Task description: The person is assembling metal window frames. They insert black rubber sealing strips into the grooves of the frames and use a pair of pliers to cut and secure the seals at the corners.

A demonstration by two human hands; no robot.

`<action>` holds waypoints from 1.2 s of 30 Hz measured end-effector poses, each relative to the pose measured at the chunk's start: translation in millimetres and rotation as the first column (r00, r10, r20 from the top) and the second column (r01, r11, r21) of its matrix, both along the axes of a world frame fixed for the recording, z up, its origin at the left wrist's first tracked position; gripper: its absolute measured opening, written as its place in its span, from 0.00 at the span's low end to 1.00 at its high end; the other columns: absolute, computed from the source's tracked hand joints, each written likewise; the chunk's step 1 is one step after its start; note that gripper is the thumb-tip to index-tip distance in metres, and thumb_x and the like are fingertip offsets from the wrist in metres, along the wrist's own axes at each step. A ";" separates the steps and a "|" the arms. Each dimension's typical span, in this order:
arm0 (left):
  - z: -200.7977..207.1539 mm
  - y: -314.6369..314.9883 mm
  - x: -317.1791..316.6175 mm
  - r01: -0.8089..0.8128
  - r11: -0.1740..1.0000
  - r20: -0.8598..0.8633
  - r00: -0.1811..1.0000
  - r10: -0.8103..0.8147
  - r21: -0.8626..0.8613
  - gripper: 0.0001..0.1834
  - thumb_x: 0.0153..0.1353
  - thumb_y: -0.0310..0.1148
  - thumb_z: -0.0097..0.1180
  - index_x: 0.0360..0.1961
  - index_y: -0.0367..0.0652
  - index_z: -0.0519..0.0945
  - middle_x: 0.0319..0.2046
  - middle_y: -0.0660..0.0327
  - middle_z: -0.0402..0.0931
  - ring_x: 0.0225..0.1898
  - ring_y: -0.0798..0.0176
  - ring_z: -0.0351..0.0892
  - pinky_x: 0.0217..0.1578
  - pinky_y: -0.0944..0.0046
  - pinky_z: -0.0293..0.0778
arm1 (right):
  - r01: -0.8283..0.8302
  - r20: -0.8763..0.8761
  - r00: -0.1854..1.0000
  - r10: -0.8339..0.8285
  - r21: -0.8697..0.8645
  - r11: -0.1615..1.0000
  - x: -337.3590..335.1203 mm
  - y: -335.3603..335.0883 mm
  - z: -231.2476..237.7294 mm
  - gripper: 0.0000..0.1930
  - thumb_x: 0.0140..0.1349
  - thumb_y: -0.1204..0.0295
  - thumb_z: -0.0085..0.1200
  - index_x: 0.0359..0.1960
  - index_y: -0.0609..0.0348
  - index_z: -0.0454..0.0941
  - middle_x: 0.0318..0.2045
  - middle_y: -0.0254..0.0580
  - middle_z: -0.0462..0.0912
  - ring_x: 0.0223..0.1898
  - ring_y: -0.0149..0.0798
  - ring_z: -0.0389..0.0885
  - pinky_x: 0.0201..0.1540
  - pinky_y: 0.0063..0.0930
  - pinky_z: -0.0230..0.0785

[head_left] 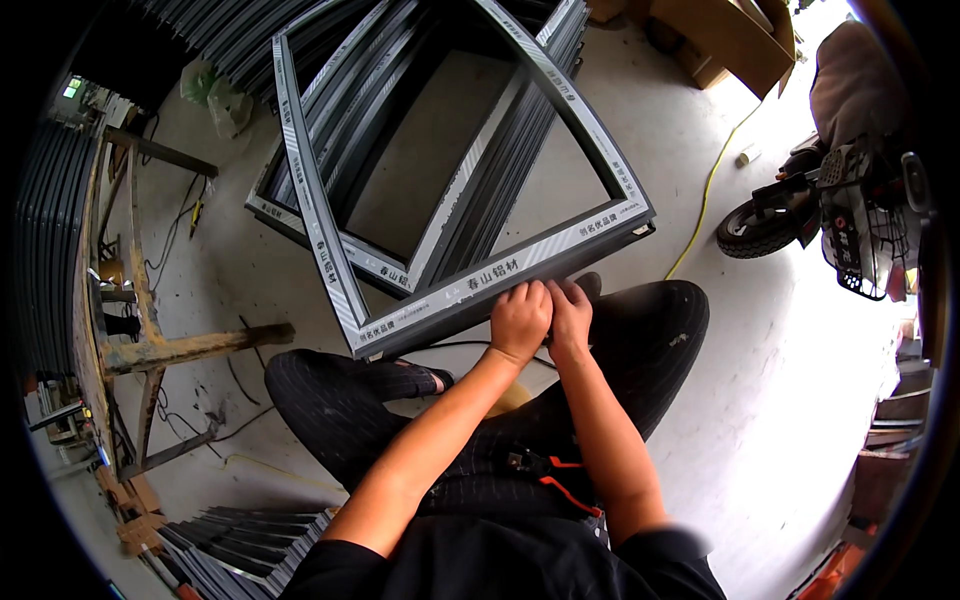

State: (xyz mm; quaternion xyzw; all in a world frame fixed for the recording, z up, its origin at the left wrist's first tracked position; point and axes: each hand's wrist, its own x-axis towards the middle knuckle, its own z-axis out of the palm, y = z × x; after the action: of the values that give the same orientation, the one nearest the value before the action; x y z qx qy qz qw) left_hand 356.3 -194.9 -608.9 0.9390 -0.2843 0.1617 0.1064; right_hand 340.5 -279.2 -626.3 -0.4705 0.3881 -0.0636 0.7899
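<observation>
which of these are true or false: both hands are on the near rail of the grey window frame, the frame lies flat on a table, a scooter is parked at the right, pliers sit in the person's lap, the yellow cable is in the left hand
1. Both hands are on the near rail: true. The left hand and right hand press side by side on the frame.
2. The frame lies flat on a table: false. It stands over the concrete floor, against the person's knees.
3. A scooter is parked at the right: true.
4. Pliers with red-orange handles sit in the lap: true.
5. The yellow cable is in the left hand: false. It lies on the floor.
</observation>
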 end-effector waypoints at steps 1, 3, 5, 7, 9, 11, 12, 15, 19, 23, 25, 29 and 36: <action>1.9 -0.4 -0.8 0.005 1.000 0.009 1.000 -0.005 0.006 0.06 0.51 0.30 0.53 0.29 0.43 0.78 0.27 0.65 0.71 0.30 0.64 0.73 0.28 0.65 0.71 | -0.021 -0.001 1.000 0.021 -0.022 1.000 0.0 -2.2 -6.1 0.10 0.58 0.73 0.58 0.37 0.67 0.76 0.29 0.35 0.76 0.29 0.29 0.74 0.31 0.22 0.67; 7.5 3.0 -0.8 0.015 1.000 -0.012 1.000 -0.015 0.006 0.07 0.51 0.29 0.52 0.32 0.43 0.78 0.28 0.64 0.71 0.31 0.64 0.74 0.29 0.65 0.71 | -0.064 0.000 0.998 0.064 -0.071 0.995 2.7 -8.0 -14.4 0.11 0.57 0.72 0.59 0.36 0.68 0.75 0.28 0.36 0.76 0.28 0.29 0.74 0.30 0.22 0.67; 11.8 12.7 -9.7 -0.011 1.000 -0.049 0.999 0.009 -0.024 0.12 0.53 0.30 0.52 0.40 0.42 0.78 0.31 0.65 0.72 0.35 0.64 0.75 0.33 0.65 0.72 | -0.081 -0.005 0.997 0.081 -0.083 0.993 1.2 -6.6 -18.2 0.08 0.57 0.73 0.59 0.33 0.64 0.75 0.26 0.37 0.76 0.24 0.29 0.72 0.28 0.22 0.65; 18.7 38.4 -17.9 0.041 0.997 -0.032 0.999 -0.043 -0.071 0.17 0.54 0.30 0.52 0.46 0.44 0.78 0.38 0.65 0.74 0.40 0.63 0.75 0.38 0.63 0.72 | -0.089 -0.005 0.996 0.089 0.003 0.996 2.2 -5.3 -9.7 0.08 0.58 0.72 0.58 0.32 0.64 0.74 0.23 0.36 0.74 0.22 0.28 0.70 0.25 0.20 0.63; 16.6 72.8 -29.8 0.061 0.995 -0.023 0.998 -0.063 -0.080 0.20 0.53 0.29 0.52 0.49 0.47 0.78 0.43 0.65 0.75 0.44 0.62 0.75 0.40 0.61 0.71 | -0.102 0.010 0.995 0.101 0.085 0.991 0.6 -7.0 -10.0 0.09 0.59 0.72 0.57 0.34 0.65 0.73 0.25 0.37 0.74 0.23 0.28 0.70 0.25 0.20 0.64; 20.6 99.1 -38.4 0.022 0.998 -0.049 0.998 -0.025 -0.064 0.19 0.52 0.28 0.52 0.47 0.47 0.79 0.42 0.65 0.75 0.43 0.62 0.75 0.40 0.62 0.72 | -0.114 0.025 0.993 0.112 0.165 0.980 -3.7 -5.9 -12.2 0.09 0.59 0.73 0.57 0.36 0.65 0.72 0.30 0.39 0.77 0.25 0.29 0.71 0.27 0.21 0.66; 21.3 108.3 -40.7 0.020 0.998 -0.032 0.999 -0.022 -0.054 0.19 0.52 0.28 0.52 0.47 0.47 0.79 0.42 0.65 0.75 0.43 0.62 0.75 0.41 0.62 0.72 | -0.114 0.028 0.994 0.110 0.243 0.963 -4.1 -1.9 -10.1 0.09 0.60 0.73 0.57 0.36 0.64 0.71 0.29 0.38 0.76 0.26 0.29 0.71 0.28 0.20 0.66; 18.9 121.1 -45.6 0.003 0.999 -0.001 1.000 -0.003 -0.037 0.18 0.52 0.28 0.52 0.46 0.46 0.79 0.41 0.65 0.75 0.43 0.62 0.76 0.41 0.62 0.72 | -0.168 0.064 0.986 0.157 0.262 0.950 -6.5 -1.4 -15.1 0.08 0.59 0.73 0.57 0.35 0.63 0.71 0.28 0.38 0.76 0.25 0.28 0.70 0.27 0.20 0.65; 17.3 126.4 -47.3 -0.013 1.000 0.026 1.000 0.013 -0.017 0.16 0.53 0.29 0.52 0.45 0.44 0.79 0.41 0.64 0.76 0.43 0.64 0.76 0.40 0.63 0.73 | -0.210 0.053 0.978 0.203 0.194 0.958 -0.1 -2.3 -19.3 0.07 0.58 0.73 0.56 0.32 0.61 0.70 0.27 0.37 0.75 0.24 0.28 0.69 0.25 0.19 0.63; 17.1 141.3 -54.8 -0.075 0.996 0.017 0.997 0.076 -0.044 0.15 0.53 0.30 0.52 0.44 0.44 0.80 0.40 0.65 0.76 0.42 0.63 0.76 0.41 0.62 0.73 | -0.182 0.059 0.983 0.173 0.268 0.946 -3.7 5.7 -9.7 0.06 0.57 0.74 0.56 0.31 0.60 0.70 0.25 0.38 0.74 0.24 0.28 0.69 0.25 0.20 0.63; 17.3 152.7 -63.6 -0.116 0.992 -0.021 0.993 0.115 -0.052 0.15 0.53 0.30 0.53 0.44 0.44 0.80 0.39 0.65 0.76 0.42 0.63 0.76 0.41 0.62 0.73 | -0.211 0.059 0.977 0.202 0.283 0.936 -11.0 8.5 -12.7 0.06 0.57 0.74 0.56 0.31 0.61 0.71 0.26 0.38 0.75 0.24 0.28 0.69 0.25 0.20 0.63; 17.1 159.9 -65.9 -0.165 0.982 -0.053 0.986 0.161 -0.089 0.16 0.51 0.28 0.53 0.44 0.44 0.79 0.38 0.64 0.76 0.39 0.61 0.76 0.38 0.60 0.71 | -0.277 0.040 0.961 0.274 0.150 0.949 -3.3 9.6 -17.0 0.06 0.58 0.73 0.57 0.32 0.60 0.72 0.27 0.38 0.76 0.25 0.28 0.71 0.26 0.21 0.65; 17.6 165.7 -66.9 -0.213 0.974 0.019 0.977 0.215 -0.076 0.12 0.53 0.30 0.56 0.40 0.45 0.80 0.33 0.68 0.75 0.37 0.65 0.76 0.34 0.62 0.70 | -0.324 0.048 0.946 0.321 0.190 0.927 -7.4 18.7 -16.7 0.08 0.57 0.75 0.59 0.31 0.61 0.71 0.26 0.39 0.76 0.25 0.29 0.72 0.27 0.22 0.67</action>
State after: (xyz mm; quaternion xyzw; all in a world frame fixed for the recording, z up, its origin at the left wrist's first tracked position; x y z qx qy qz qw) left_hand 289.4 -29.1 -591.3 0.9573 -0.1769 0.1952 0.1189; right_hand 333.1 -260.5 -643.0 -0.4477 0.3035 0.1016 0.8349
